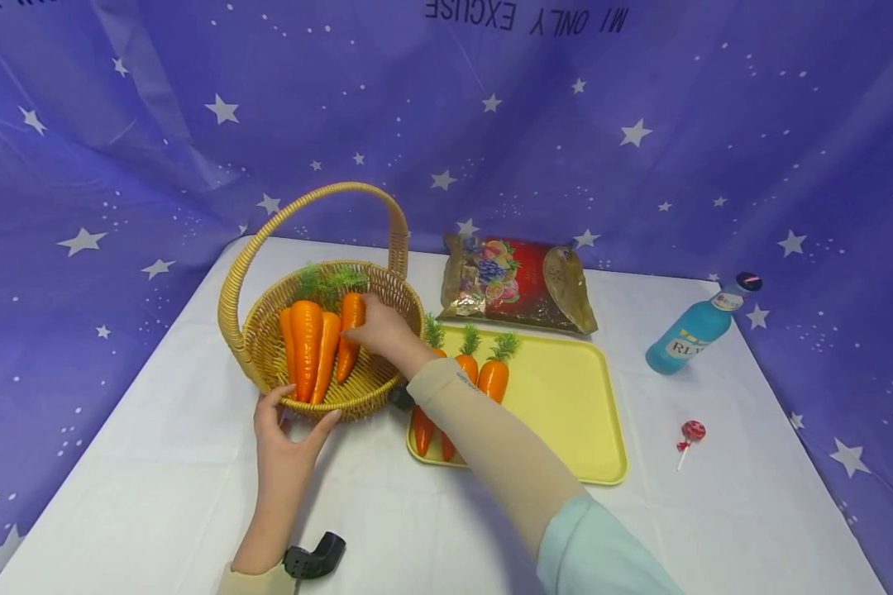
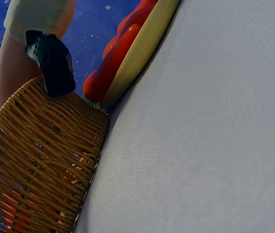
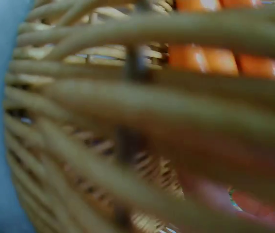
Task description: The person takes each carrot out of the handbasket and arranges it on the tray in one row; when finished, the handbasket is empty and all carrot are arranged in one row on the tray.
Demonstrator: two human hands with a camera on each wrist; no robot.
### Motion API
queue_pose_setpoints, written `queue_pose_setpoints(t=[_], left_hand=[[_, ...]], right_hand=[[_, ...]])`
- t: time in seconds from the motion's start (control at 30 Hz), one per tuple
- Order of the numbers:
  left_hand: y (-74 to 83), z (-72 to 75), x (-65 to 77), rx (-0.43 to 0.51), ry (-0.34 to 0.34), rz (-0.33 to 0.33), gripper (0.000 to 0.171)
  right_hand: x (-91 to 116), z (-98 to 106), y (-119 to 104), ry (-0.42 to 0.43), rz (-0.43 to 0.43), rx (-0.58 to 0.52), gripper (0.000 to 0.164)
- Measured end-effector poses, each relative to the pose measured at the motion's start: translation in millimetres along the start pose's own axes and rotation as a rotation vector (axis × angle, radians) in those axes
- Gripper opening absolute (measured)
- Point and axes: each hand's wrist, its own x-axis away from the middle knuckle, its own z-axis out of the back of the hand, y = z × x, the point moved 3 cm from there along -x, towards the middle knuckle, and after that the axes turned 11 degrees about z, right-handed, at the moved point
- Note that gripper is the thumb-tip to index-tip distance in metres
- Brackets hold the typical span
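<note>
A wicker basket (image 1: pixel 368 405) with a tall arched handle stands at the left of the table, several orange carrots (image 1: pixel 307 347) with green tops lying in it. My left hand (image 1: pixel 286 438) holds its front rim, fingertips at the edge and thumb spread along the outside. Inside the basket my right hand (image 1: pixel 383 330) grips one carrot (image 1: pixel 348 355) near its leafy end, beside the others. The left wrist view shows the basket's woven side (image 2: pixel 50 155) and one fingertip. Blurred wicker (image 3: pixel 127 97) fills most of the right wrist view, hiding much of the right hand.
Right of the basket, a yellow tray (image 1: pixel 565 413) bears carrots (image 1: pixel 494 378) on its left side, partly under my right sleeve. Behind it lies a red and gold packet (image 1: pixel 521 285). A blue bottle (image 1: pixel 695 330) and a lollipop (image 1: pixel 692 431) are at the right.
</note>
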Motion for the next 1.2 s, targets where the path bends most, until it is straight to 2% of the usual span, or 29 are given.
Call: queue_pose_setpoints(t=[0.33,0.63,0.83,1.03,1.2], left_hand=[[0.6,2.3,-0.1,0.004,0.008,-0.015,0.071],[-5.2,3.8,-1.1,0.019,0.01,-0.01,0.072],[-5.8,1.7,-2.2,0.038,0.007,-0.02,0.071],[-2.7,0.0,-1.7,0.047,0.0,-0.03,0.071],[-0.4,-1.3,0.2,0.033,0.005,-0.034,0.069]], right_hand=[[-7.5,-11.4,0.3,0.014,-0.002,0.001,0.085],[-10.0,-20.4,2.8,0.002,-0.042,-0.01,0.094],[-9.9,-19.7,4.3,-0.002,-0.068,-0.111,0.093],[-7.6,-15.5,6.2,-0.01,-0.083,-0.282,0.092],[-3.9,-11.4,5.8,-0.01,-0.062,-0.372,0.092]])
